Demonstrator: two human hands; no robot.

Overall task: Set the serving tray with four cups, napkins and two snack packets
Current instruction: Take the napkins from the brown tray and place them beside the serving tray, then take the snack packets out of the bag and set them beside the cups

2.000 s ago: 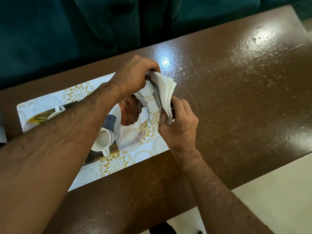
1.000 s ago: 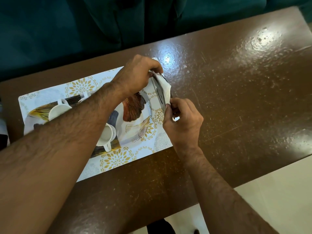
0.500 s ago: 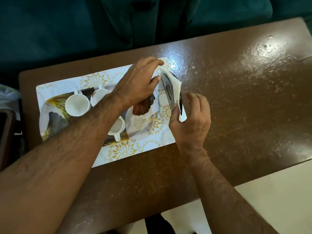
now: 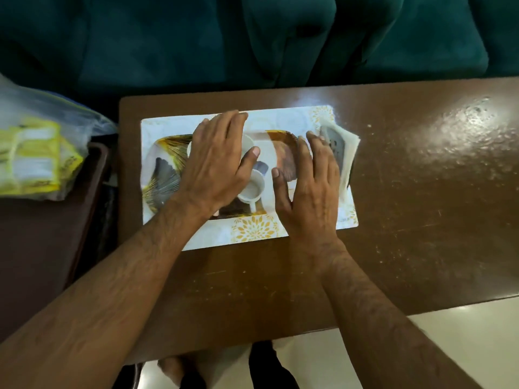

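- Hovering over the serving tray point(image 4: 254, 232) on the tabletop point(image 4: 407, 220): left hand point(image 4: 217, 167) and right hand point(image 4: 309, 189), fingers straight, each grip open and empty.
- Napkins point(image 4: 349, 153): one soft, light stack in a holder at the tray's right end; likely best pinched at an edge.
- Cups: one white cup point(image 4: 252, 189) plain, another part hidden under the left hand; four not countable. Probably fragile; take by the handle.
- Snack packets point(image 4: 31, 158): yellow, bagged, off the tray at left; number unclear.

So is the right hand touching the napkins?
Cannot tell: in the head view the right hand lies flat beside the napkins, fingertips at the stack's edge, with contact unclear.
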